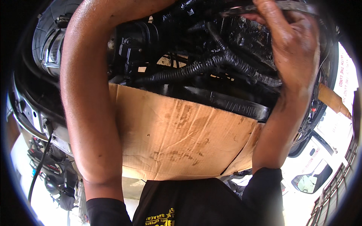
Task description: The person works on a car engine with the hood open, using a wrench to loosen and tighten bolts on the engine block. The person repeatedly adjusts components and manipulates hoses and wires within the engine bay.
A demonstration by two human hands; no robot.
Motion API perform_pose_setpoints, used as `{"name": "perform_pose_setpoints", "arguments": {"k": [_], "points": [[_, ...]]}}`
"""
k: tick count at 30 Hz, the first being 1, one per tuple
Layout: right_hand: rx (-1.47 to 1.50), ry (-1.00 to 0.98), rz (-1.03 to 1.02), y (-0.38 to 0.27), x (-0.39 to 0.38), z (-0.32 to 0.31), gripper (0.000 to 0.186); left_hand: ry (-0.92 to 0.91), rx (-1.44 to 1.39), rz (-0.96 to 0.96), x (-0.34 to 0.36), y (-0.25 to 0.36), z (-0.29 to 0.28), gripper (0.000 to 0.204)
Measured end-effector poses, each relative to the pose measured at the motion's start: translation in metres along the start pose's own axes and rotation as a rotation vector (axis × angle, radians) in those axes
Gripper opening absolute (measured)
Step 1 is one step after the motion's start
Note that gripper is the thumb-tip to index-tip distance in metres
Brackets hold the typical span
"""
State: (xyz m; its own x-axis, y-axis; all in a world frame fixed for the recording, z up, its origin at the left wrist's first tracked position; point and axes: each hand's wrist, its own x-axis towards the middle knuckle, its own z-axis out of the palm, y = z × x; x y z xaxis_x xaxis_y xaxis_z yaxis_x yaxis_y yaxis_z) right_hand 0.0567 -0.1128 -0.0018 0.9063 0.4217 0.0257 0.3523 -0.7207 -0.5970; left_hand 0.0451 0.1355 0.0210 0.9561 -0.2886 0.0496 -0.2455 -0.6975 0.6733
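Note:
My right hand [294, 45] is at the upper right, over the oily engine bay. Its thumb and fingers close around a long, flat, dark grey bar [298, 6], blurred and partly cut off by the top edge, so its kind does not show. My left forearm [90, 94] rises along the left side and bends right at the top. The left hand lies beyond the upper edge. Below the right hand, black corrugated wiring conduit [188, 71] branches across the bay, next to a dark, oil-coated engine part [252, 41].
A stained cardboard sheet [177, 135] covers the vehicle's front edge, between me and the bay. Behind it runs a black plastic rail [226, 101]. A black round housing [51, 49] sits at the far left. A white vehicle with a side mirror [311, 180] stands at the right.

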Motion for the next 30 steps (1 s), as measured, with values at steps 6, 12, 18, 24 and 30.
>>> {"name": "perform_pose_setpoints", "arguments": {"k": [6,12,18,24,30], "points": [[-0.029,0.009,0.005,0.002,0.004,0.003,0.021,0.108,0.030,0.113,-0.002,-0.004,0.008,0.026],[-0.024,0.060,-0.030,-0.015,0.011,0.031,0.024,-0.014,-0.114,0.037,-0.001,-0.011,-0.009,0.027],[-0.025,0.488,-0.117,-0.007,0.003,0.018,0.022,-0.032,-0.226,0.131,0.005,-0.023,0.004,0.026],[0.042,0.583,-0.054,-0.029,0.006,0.017,0.024,-0.028,-0.262,0.160,0.004,-0.026,0.005,0.025],[-0.107,0.366,-0.119,-0.026,0.010,0.041,0.029,-0.028,-0.288,0.179,0.004,-0.032,0.008,0.024]]}}
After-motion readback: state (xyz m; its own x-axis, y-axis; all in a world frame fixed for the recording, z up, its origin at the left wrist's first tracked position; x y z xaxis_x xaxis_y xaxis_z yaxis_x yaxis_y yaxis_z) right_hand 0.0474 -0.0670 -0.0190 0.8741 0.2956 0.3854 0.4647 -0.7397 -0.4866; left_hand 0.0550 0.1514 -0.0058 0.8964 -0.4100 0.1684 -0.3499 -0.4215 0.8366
